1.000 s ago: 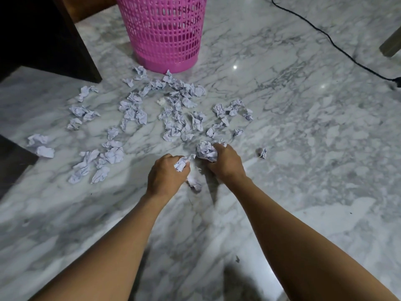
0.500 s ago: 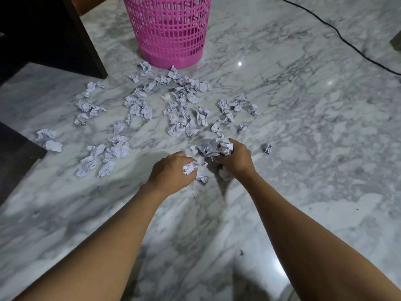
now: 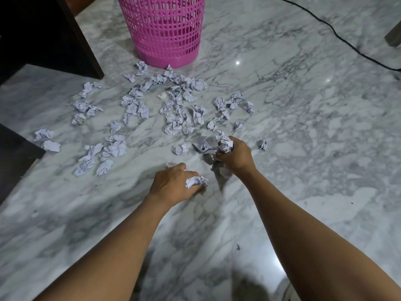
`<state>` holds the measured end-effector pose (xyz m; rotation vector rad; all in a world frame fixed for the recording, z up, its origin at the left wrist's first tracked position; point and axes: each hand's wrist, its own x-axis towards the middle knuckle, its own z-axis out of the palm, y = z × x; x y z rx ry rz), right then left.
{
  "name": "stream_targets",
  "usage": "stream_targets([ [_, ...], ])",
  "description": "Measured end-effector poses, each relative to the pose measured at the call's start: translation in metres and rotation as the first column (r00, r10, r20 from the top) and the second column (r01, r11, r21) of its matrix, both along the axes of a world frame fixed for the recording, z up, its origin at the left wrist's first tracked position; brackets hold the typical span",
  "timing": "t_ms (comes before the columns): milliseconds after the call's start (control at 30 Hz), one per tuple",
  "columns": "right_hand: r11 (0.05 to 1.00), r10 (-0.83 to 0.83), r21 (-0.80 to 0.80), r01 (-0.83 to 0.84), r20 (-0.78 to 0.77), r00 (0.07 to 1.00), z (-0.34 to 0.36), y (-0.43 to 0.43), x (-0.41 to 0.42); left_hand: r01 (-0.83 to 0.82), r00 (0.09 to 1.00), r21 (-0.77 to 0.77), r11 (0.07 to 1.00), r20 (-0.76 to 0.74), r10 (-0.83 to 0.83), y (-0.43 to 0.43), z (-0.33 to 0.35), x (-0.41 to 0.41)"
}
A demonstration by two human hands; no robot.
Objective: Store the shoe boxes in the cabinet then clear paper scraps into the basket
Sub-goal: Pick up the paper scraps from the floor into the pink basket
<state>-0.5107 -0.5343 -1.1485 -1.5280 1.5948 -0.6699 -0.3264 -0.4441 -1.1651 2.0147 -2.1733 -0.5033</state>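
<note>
Since half a second ago the left hand [image 3: 173, 183] has drawn back toward the lower part of the frame and away from the right hand [image 3: 235, 156], so a gap of bare floor [image 3: 303, 148] now lies between the two. The right hand sits in much the same spot as before. In the head view, the left hand is just below the middle of the frame, knuckles up. Its fingers are curled round a crumpled scrap [image 3: 196, 181] that pokes out on its right side. The right hand, a little higher and to the right, is closed round a bunch of scraps [image 3: 223, 144], with more paper bulging out above and to the left of the fist. The loose paper scraps [image 3: 175, 118] lie scattered over the marble floor across the upper middle and left of the frame, between the hands and the pink basket [image 3: 165, 33]. The basket stands upright at the top centre, and the nearest scraps lie right at its base. One small scrap [image 3: 181, 149] lies just left of the right hand, and a stray scrap [image 3: 263, 145] lies apart to its right. A dark cabinet side [image 3: 43, 29] fills the upper left corner. A black cable [image 3: 338, 38] runs across the upper right.
</note>
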Motion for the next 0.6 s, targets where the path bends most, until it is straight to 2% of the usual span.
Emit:
stream_targets([
  [133,0.991,-0.113,-0.069,0.114,0.017,0.993,-0.003,0.000,-0.004,-0.023,0.998,-0.209,0.978,-0.054,0.012,0.010,-0.018,0.000],
  [200,0.968,-0.221,-0.104,0.228,0.073,0.973,-0.002,-0.003,-0.006,-0.136,0.987,-0.244,0.960,-0.115,0.111,0.010,-0.016,0.003],
  [267,0.950,-0.254,-0.155,0.272,0.129,0.959,0.002,-0.007,-0.004,-0.289,0.952,-0.260,0.921,-0.181,0.248,0.004,-0.011,0.010],
  [333,0.954,-0.197,-0.205,0.218,0.115,0.974,0.007,-0.010,0.003,-0.375,0.922,-0.259,0.890,-0.200,0.330,-0.007,-0.003,0.014],
  [433,0.986,-0.003,-0.164,0.010,0.040,0.999,0.008,-0.014,0.016,-0.407,0.906,-0.235,0.883,-0.223,0.358,-0.027,0.011,0.013],
  [500,0.983,0.137,-0.107,-0.147,-0.093,0.986,0.000,-0.019,0.024,-0.396,0.910,-0.155,0.905,-0.195,0.365,-0.040,0.019,0.010],
  [600,0.972,0.208,-0.043,-0.230,-0.294,0.933,-0.011,-0.026,0.030,-0.373,0.926,-0.044,0.927,-0.087,0.368,-0.053,0.022,0.007],
])
